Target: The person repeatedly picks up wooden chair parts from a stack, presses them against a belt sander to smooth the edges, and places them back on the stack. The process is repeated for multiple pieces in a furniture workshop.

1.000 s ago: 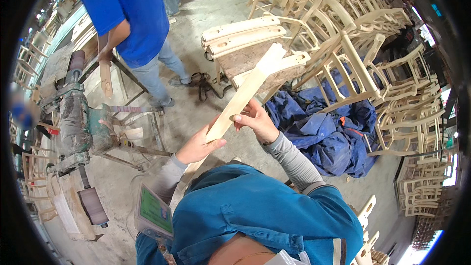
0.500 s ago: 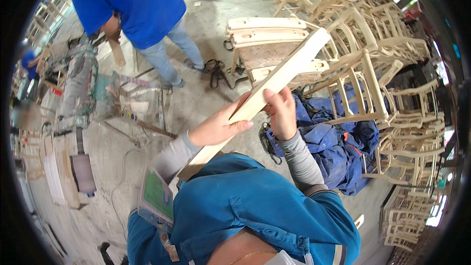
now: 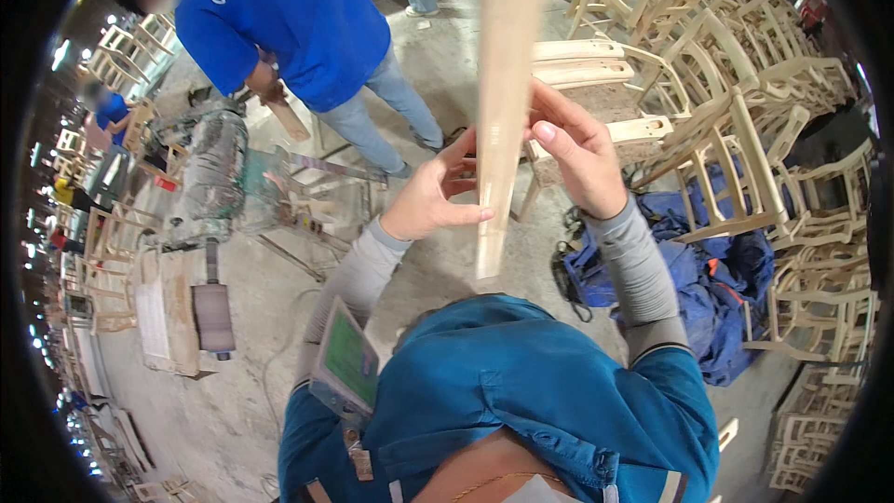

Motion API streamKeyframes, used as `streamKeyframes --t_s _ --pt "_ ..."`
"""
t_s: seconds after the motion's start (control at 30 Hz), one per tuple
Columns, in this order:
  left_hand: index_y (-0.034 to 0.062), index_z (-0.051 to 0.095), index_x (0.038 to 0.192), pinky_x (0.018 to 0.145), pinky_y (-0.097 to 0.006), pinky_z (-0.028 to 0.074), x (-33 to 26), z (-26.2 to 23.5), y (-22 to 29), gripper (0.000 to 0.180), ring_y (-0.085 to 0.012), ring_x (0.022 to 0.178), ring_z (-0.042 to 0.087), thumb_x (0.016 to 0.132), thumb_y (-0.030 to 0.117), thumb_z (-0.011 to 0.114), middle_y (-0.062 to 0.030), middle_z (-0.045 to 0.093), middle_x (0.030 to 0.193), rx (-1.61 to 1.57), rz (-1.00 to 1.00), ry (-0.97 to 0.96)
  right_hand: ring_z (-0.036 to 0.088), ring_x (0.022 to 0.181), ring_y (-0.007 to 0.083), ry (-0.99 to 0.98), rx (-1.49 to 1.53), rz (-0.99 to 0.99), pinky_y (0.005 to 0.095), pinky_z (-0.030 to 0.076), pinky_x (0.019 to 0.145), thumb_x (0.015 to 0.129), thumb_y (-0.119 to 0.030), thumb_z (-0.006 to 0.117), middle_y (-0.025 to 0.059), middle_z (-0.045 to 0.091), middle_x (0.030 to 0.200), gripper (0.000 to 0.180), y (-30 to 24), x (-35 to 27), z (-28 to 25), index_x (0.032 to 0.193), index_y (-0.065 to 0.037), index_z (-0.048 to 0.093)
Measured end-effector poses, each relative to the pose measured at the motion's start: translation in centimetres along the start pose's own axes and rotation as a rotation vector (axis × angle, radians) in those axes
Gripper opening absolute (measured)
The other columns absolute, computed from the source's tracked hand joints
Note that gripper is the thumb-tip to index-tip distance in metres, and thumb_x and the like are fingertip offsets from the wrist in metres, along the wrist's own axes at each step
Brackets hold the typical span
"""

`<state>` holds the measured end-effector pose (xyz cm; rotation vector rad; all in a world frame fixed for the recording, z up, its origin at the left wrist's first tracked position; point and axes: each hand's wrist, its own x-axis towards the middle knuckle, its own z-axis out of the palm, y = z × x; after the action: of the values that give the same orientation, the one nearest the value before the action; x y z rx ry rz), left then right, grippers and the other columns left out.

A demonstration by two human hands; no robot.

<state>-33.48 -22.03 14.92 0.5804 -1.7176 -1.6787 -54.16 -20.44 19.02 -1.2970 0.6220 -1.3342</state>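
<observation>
A long pale wooden board [image 3: 503, 102] stands steeply up in front of my chest, its upper end running out of the top of the picture. My left hand [image 3: 424, 196] grips its lower part, thumb across the edge and fingers partly hidden behind. On the other side, higher up, my right hand [image 3: 585, 154] holds the right edge with curled fingertips; its thumb points at the board. Behind the board, curved wooden pieces with slots [image 3: 582, 72] lie on a low wooden stand [image 3: 596, 104].
Stacked unfinished wooden chairs [image 3: 745, 158] crowd the right. Blue cloth [image 3: 726, 270] lies beneath the nearest ones. A co-worker in a blue shirt [image 3: 289, 28] holds a wooden piece [image 3: 291, 121] by a dusty machine [image 3: 212, 172] at left. A grey roller [image 3: 214, 317] sits below it.
The board has swung from a rightward slant to nearly upright. My right hand has moved right and up, its thumb off the board's face. The co-worker appears farther right and more upright.
</observation>
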Motion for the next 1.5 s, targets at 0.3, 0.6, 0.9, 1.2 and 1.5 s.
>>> streamKeyframes --t_s 0.3,0.6,0.9,1.2,1.5 --pt "0.0011 0.019 0.135 0.103 -0.053 0.031 -1.0 -0.2 1.9 0.081 -0.043 0.121 0.037 0.066 0.0 0.062 -0.0176 0.039 0.128 -0.261 0.319 0.327 0.048 0.11 0.0185 -0.613 -0.478 0.279 0.0289 0.041 0.092 0.073 -0.018 0.071 0.0135 0.043 0.129 0.087 -0.1 -1.5 -2.5 0.143 -0.01 0.019" --pt "0.0005 0.026 0.132 0.105 -0.055 0.028 -2.4 0.4 2.0 0.071 -0.0412 0.124 0.035 0.073 0.006 0.064 -0.0185 0.04 0.127 -0.396 0.337 0.526 0.048 0.102 0.0107 -0.576 -0.332 0.405 0.0247 0.043 0.084 0.069 -0.005 0.071 0.0059 0.045 0.128 0.087 0.6 -0.6 -2.1 0.142 -0.011 0.023" --pt "-0.0009 0.032 0.129 0.103 -0.05 0.032 -7.1 -0.6 1.2 0.068 -0.0399 0.12 0.041 0.07 0.003 0.065 -0.0168 0.044 0.127 -0.329 0.367 0.715 0.045 0.106 0.0133 -0.851 -0.275 0.436 0.0235 0.041 0.086 0.063 0.001 0.064 0.0087 0.037 0.135 0.092 3.6 2.2 0.2 0.143 -0.011 0.02" --pt "-0.0002 0.035 0.129 0.099 -0.044 0.037 -11.8 -0.6 1.8 0.071 -0.0333 0.117 0.046 0.066 0.002 0.067 -0.0149 0.044 0.127 -0.173 0.285 0.782 0.048 0.108 0.019 -1.004 -0.215 0.281 0.0274 0.042 0.087 0.066 -0.011 0.069 0.0154 0.036 0.135 0.095 9.4 1.9 3.8 0.144 -0.014 0.015" --pt "0.0011 0.017 0.141 0.1 -0.033 0.033 -11.7 -1.1 1.3 0.096 -0.0221 0.121 0.042 0.064 0.015 0.072 -0.014 0.04 0.134 0.126 0.084 0.521 0.043 0.12 0.0249 -0.671 0.08 0.211 0.0362 0.035 0.1 0.066 -0.023 0.078 0.0165 0.043 0.131 0.089 6.3 3.4 3.6 0.137 -0.005 0.028"
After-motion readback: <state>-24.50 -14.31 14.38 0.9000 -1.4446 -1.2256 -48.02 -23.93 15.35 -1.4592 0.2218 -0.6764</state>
